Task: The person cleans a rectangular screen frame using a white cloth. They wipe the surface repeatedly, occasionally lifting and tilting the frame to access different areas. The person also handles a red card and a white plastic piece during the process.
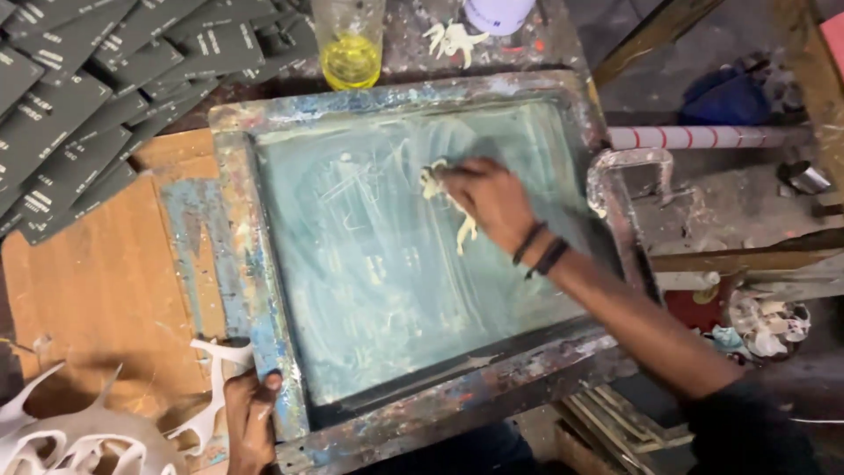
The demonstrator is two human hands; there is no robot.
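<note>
One rag (444, 189) on upward-slanting screen frame (264, 290)

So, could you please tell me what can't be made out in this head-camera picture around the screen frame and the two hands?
- Rag: mostly hidden under the right hand; its full shape cannot be told.
- Left hand: cut off by the bottom edge at the screen frame corner.
- Dark printed cards: print too small and blurred.
- Jar of yellow liquid: top cut off by the upper edge.
- White container: only its base shows.
</note>
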